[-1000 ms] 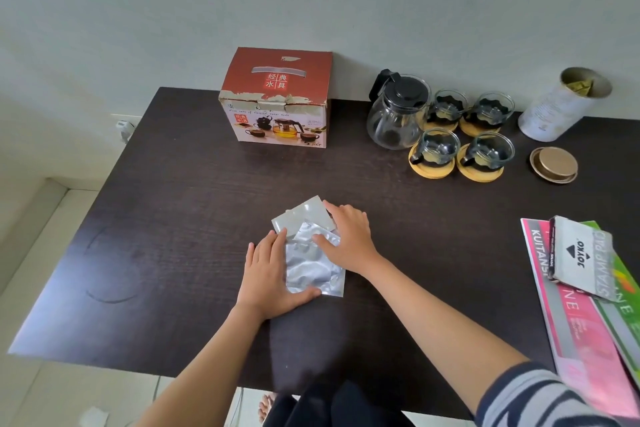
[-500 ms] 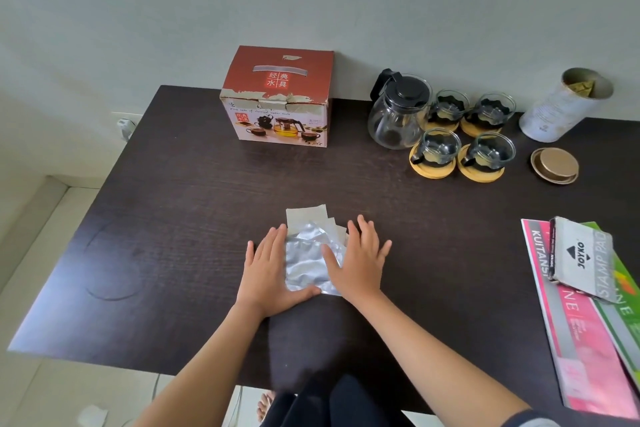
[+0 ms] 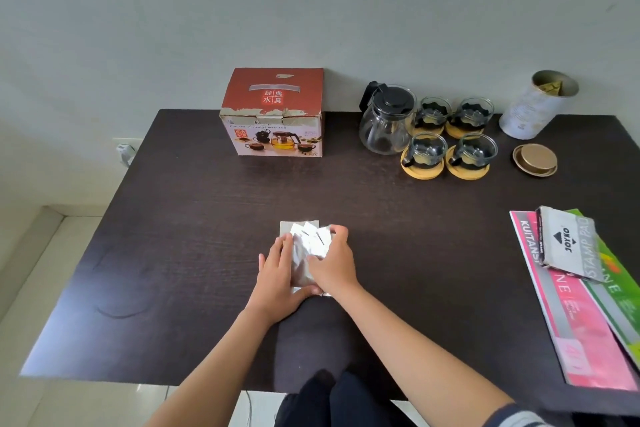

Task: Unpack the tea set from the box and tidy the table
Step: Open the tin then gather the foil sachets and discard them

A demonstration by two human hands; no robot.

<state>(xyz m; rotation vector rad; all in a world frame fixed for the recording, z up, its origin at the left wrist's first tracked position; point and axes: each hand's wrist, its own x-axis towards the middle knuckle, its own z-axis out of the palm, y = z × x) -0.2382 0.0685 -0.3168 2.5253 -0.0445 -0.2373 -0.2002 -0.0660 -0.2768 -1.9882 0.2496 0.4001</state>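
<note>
A small stack of silver foil packets lies in the middle of the dark table. My left hand rests flat against the stack's left side, thumb under its near edge. My right hand curls over the stack's right side and grips it. The red tea set box stands shut at the back. Right of it are the glass teapot with a black lid and several glass cups on wooden coasters.
A white tin stands open at the back right, its gold lid on the table in front. Pink and green pads with a grey Joyko box lie along the right edge. The table's left edge drops to the floor.
My right hand went from lying flat beside the packets to curling over them. The packets have been pushed together into a tighter, crumpled stack between both hands.
</note>
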